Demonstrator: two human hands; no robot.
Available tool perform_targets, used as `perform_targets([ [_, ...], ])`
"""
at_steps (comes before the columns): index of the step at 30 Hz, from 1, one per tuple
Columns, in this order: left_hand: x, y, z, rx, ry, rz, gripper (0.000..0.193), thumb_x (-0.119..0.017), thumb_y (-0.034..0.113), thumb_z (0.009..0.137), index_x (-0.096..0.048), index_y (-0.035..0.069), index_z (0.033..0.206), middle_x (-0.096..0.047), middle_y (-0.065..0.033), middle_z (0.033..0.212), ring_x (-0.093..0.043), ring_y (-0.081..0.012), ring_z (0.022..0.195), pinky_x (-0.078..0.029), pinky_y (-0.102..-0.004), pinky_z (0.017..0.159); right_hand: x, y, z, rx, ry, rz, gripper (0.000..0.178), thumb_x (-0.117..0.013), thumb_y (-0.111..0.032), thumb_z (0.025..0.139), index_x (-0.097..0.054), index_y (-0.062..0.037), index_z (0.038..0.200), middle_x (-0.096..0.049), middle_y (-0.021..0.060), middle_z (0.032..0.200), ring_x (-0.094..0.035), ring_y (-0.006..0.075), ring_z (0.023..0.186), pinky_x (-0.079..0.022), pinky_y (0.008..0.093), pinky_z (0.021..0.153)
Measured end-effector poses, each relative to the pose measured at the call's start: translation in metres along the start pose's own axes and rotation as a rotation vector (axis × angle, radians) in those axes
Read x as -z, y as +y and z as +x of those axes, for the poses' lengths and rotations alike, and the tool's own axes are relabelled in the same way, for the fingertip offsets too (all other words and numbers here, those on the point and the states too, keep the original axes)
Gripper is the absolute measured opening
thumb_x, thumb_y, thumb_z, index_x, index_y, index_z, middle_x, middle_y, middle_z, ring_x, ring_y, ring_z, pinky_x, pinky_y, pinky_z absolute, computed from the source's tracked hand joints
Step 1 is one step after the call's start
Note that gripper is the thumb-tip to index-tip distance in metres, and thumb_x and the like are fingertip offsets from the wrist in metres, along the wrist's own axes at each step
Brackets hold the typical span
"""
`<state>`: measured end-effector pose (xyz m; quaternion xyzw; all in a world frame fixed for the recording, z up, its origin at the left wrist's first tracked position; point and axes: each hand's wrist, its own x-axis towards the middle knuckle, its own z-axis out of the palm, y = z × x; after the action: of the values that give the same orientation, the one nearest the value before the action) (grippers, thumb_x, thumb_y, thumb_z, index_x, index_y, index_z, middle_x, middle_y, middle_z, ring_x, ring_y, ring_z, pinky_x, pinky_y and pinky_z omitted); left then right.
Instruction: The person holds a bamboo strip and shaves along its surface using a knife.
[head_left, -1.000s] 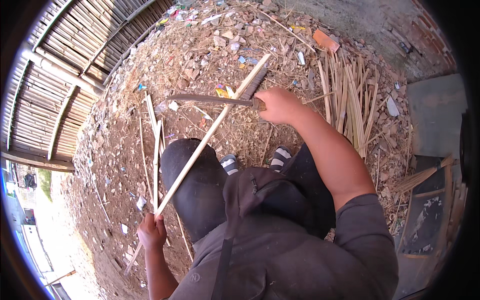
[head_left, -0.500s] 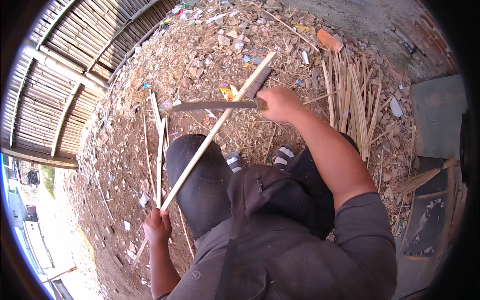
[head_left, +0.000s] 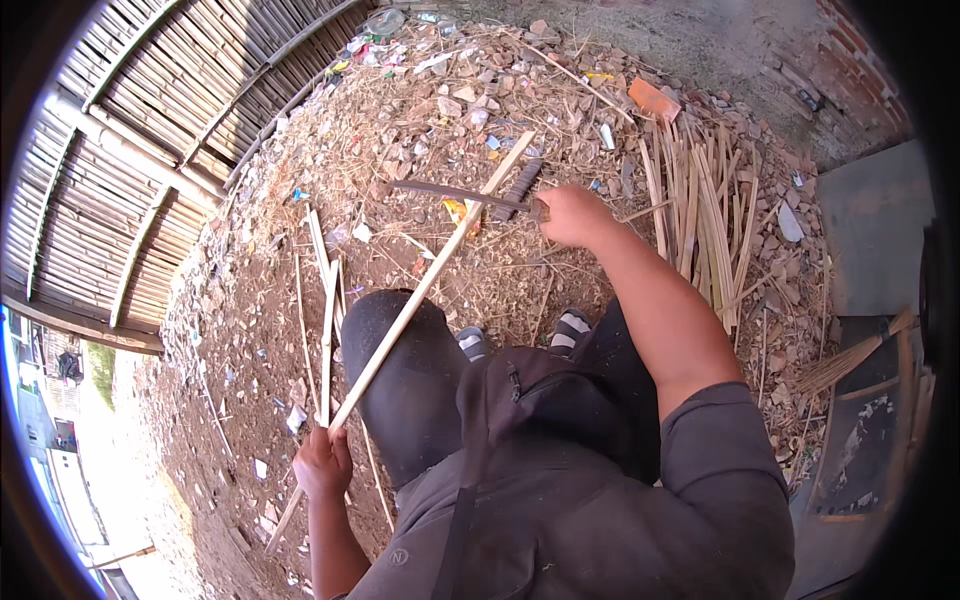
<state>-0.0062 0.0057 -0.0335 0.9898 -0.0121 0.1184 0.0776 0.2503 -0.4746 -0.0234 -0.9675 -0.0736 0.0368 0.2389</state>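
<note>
My left hand (head_left: 323, 462) is closed around the near end of a long pale bamboo strip (head_left: 395, 335). This strip slants over my left knee, its far end up and to the right. In my right hand (head_left: 575, 216) I grip the handle of a machete (head_left: 430, 189). Its dark, slightly curved blade lies across the upper part of the strip, the tip pointing left; I cannot tell whether it is cutting in. On the ground behind the strip is a dark ribbed block (head_left: 523, 185). More pale strips (head_left: 328, 330) lie on the ground by my left hand.
To the right lies a pile of split bamboo strips (head_left: 705, 210), with an orange brick (head_left: 654, 100) beyond it. A broom (head_left: 850, 362) and a grey panel (head_left: 872, 235) are at the far right. Bamboo fencing (head_left: 150, 140) stands at left. Rubble and scraps litter the ground.
The machete has tilted so its tip now points farther away than its handle, and my right hand has shifted slightly right. Both hands keep their grip. The whole view has moved a little.
</note>
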Motion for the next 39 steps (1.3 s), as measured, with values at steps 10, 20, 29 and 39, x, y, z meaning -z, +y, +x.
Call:
perform_targets([
  [10, -0.006, -0.01, -0.025, 0.061, -0.05, 0.009, 0.034, -0.055, 0.036, 0.097, -0.053, 0.006, 0.081, -0.058, -0.0196, 0.068, -0.059, -0.0444, 0.061, -0.045, -0.0534, 0.052, -0.009, -0.002, -0.007, -0.001, 0.165, 0.132, 0.024, -0.067, -0.019, 0.077, -0.069, -0.0103, 0.099, -0.069, 0.0163, 0.081, -0.069, 0.0373, 0.081, -0.055, 0.0474, 0.074],
  [20, 0.004, -0.009, -0.014, 0.007, -0.026, 0.057, 0.034, -0.056, 0.036, 0.097, -0.052, 0.007, 0.079, -0.057, -0.0173, 0.066, -0.059, -0.0417, 0.059, -0.045, -0.0523, 0.051, 0.001, -0.046, -0.024, 0.287, 0.014, -0.203, 0.022, -0.067, -0.018, 0.078, -0.063, -0.0076, 0.096, -0.069, 0.0166, 0.086, -0.068, 0.0381, 0.084, -0.053, 0.0499, 0.073],
  [29, 0.016, 0.0, 0.003, -0.005, -0.052, 0.101, 0.033, -0.056, 0.033, 0.096, -0.05, 0.007, 0.078, -0.058, -0.0179, 0.066, -0.059, -0.0431, 0.06, -0.045, -0.0532, 0.053, -0.003, -0.012, -0.01, 0.008, 0.067, -0.051, 0.025, -0.068, -0.017, 0.075, -0.067, -0.0109, 0.099, -0.069, 0.0159, 0.084, -0.068, 0.0366, 0.086, -0.054, 0.0484, 0.076],
  [39, 0.009, -0.001, 0.002, -0.033, -0.054, 0.104, 0.029, -0.056, 0.032, 0.095, -0.052, 0.006, 0.082, -0.058, -0.0183, 0.068, -0.059, -0.0435, 0.061, -0.046, -0.0534, 0.052, 0.0, 0.032, -0.006, -0.022, 0.099, -0.018, 0.03, -0.068, -0.019, 0.073, -0.068, -0.0083, 0.101, -0.069, 0.0202, 0.088, -0.067, 0.0398, 0.086, -0.054, 0.0487, 0.075],
])
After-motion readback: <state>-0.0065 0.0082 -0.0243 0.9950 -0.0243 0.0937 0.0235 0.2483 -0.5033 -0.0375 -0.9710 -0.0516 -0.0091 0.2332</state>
